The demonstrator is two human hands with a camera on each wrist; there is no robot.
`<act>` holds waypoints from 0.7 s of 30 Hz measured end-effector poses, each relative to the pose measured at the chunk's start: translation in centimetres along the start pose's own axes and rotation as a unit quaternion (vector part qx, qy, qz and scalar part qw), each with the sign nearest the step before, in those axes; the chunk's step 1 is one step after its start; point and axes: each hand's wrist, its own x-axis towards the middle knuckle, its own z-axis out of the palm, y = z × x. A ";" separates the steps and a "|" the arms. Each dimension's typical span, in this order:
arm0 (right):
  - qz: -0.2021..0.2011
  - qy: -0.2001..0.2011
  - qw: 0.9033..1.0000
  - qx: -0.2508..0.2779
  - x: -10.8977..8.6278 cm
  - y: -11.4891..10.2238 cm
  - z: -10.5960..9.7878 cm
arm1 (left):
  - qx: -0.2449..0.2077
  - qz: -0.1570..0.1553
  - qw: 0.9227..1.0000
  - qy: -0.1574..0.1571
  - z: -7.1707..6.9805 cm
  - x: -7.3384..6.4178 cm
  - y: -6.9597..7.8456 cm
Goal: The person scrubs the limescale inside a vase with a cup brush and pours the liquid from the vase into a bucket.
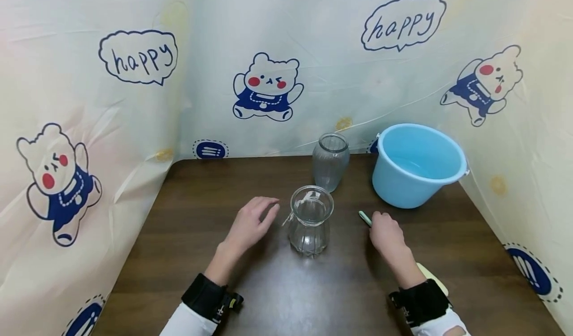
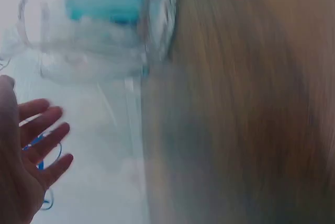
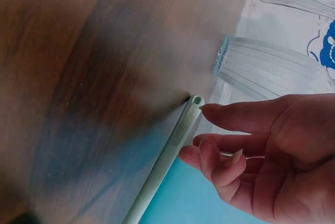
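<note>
A clear glass vase [image 1: 310, 236] with a flared rim and a string at its neck stands upright mid-table. Left of it, my left hand [image 1: 252, 221] is held with relaxed fingers, apart from the glass; the left wrist view shows its fingers [image 2: 46, 143] spread. My right hand [image 1: 387, 234] is over a pale green handle [image 1: 364, 218] with a hole in its end. In the right wrist view, loosely bent fingers and thumb come up beside this handle [image 3: 162, 164], not visibly wrapped round it. A pale yellow-green piece [image 1: 433, 279] shows beyond the right wrist, its link to the handle hidden.
Behind the clear vase stands a greyish ribbed glass vase [image 1: 330, 164]. A light blue bucket [image 1: 405, 186] is at the back right, beyond my right hand. The dark wooden table [image 1: 215, 176] is backed by a printed curtain [image 1: 331, 77] on three sides.
</note>
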 end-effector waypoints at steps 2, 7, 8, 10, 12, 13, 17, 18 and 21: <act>0.005 -0.006 1.000 0.003 0.0 0.2 -0.1 | 0.077 0.001 0.997 -0.011 -0.3 0.2 -0.4; 0.022 -0.023 0.999 0.007 0.1 0.7 0.2 | 0.185 -0.009 0.982 -0.032 -0.4 0.1 -0.9; 0.025 -0.025 0.999 0.007 0.2 0.8 0.3 | 0.198 -0.012 0.980 -0.034 -0.4 0.0 -1.0; 0.028 -0.027 0.999 0.008 0.3 0.9 0.6 | 0.216 -0.015 0.976 -0.035 -0.2 -0.1 -1.0; 0.027 -0.023 0.999 0.007 0.4 0.9 0.9 | 0.226 -0.016 0.973 -0.032 -0.2 -0.2 -1.1; 0.025 -0.021 0.999 0.005 0.4 0.8 1.0 | 0.228 -0.017 0.973 -0.030 -0.1 -0.2 -1.1; 0.017 -0.010 1.000 -0.005 0.7 0.6 1.4 | 0.220 -0.020 0.975 -0.032 0.1 -0.4 -1.1; 0.014 -0.007 1.000 -0.007 0.7 0.6 1.5 | 0.216 -0.021 0.975 -0.035 0.1 -0.4 -1.1; 0.005 0.001 1.000 -0.011 0.7 0.3 1.5 | 0.207 -0.024 0.977 -0.044 0.2 -0.6 -1.1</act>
